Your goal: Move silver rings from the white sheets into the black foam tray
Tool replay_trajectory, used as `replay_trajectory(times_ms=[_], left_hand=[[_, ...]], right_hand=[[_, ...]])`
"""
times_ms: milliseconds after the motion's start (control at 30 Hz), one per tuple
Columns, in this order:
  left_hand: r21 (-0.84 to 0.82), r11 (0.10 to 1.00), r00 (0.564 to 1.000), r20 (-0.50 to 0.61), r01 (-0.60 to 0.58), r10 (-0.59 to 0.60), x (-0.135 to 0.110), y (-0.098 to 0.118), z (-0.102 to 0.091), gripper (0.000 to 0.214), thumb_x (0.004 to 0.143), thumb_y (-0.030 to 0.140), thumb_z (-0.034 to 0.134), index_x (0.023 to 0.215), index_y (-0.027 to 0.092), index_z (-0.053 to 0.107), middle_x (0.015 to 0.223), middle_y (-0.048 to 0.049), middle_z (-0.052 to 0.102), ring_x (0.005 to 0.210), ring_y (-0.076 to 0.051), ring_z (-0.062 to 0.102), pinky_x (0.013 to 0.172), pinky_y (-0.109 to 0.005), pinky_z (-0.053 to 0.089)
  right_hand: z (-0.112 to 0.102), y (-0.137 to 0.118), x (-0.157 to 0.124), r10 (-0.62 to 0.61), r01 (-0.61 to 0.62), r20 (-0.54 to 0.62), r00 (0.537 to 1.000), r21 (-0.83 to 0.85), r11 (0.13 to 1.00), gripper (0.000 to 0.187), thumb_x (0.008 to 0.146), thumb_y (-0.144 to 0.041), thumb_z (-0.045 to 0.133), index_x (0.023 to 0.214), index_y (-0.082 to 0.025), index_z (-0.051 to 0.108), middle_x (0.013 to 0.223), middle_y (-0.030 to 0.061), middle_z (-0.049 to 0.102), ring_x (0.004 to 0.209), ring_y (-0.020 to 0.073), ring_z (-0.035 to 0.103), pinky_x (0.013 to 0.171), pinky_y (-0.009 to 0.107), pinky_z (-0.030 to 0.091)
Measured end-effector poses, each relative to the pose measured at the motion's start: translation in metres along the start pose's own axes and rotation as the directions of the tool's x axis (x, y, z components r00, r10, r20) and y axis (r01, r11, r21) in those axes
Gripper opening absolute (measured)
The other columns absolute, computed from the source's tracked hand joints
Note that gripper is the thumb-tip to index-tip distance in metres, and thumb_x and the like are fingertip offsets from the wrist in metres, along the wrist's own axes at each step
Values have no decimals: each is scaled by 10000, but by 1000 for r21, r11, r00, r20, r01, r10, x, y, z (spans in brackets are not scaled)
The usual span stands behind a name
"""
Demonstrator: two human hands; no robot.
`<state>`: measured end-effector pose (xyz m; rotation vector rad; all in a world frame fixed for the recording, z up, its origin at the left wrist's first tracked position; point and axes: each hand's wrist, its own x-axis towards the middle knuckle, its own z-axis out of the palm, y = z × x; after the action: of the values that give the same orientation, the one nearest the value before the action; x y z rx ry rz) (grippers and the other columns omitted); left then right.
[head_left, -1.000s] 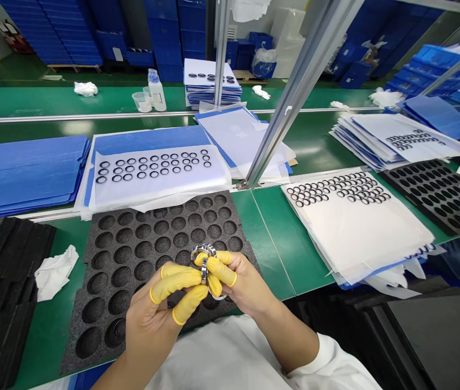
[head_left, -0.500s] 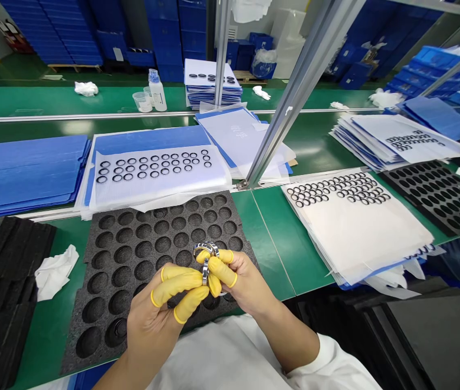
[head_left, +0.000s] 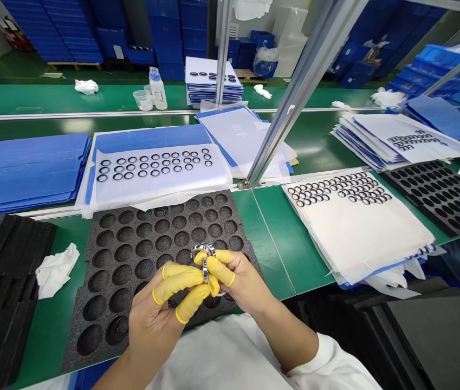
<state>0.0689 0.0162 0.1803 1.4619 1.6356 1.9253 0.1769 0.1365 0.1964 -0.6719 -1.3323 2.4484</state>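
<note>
Your left hand (head_left: pixel 152 309) and right hand (head_left: pixel 241 281) pinch a metal ring (head_left: pixel 203 251) upright on edge, its top arc running crosswise, above a black foam tray (head_left: pixel 110 281)

The green bench (head_left: pixel 272 254) runs across in front of me. Under my left hand (head_left: pixel 152 292) and right hand (head_left: pixel 241 281) lies a black foam tray (head_left: pixel 160 227) with round pockets. To its left are a crumpled white wipe (head_left: pixel 57 271) and stacked black foam trays (head_left: pixel 2 281). Right of my hands, a white sheet pile (head_left: pixel 355 238) carrying black rings sits beside another black foam tray (head_left: pixel 436 197).
</note>
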Motion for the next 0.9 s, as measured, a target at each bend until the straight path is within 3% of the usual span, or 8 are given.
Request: replay_trajectory(times_ms=[167, 900], left_hand=[[-6, 1000, 999, -15, -30, 30, -1, 1, 0, 339, 874, 49, 723, 1132, 268, 750, 898, -5, 740, 773, -143, 684, 677, -258, 580], [34, 993, 994, -17, -110, 111, -2, 1, 0, 357, 841, 8, 753, 1114, 237, 737, 906, 3, 748, 789, -137, 668, 690, -265, 565]], right_hand=[[0, 0, 3, 18, -18, 53, 998, -6, 1000, 538, 747, -692, 776, 747, -164, 676, 504, -72, 505, 463, 51, 329, 453, 219, 172], [-1, -2, 3, -132, 130, 108, 985, 26, 991, 394, 842, -551, 784, 881, -161, 754, 561, -62, 559, 522, 56, 447, 501, 207, 303]])
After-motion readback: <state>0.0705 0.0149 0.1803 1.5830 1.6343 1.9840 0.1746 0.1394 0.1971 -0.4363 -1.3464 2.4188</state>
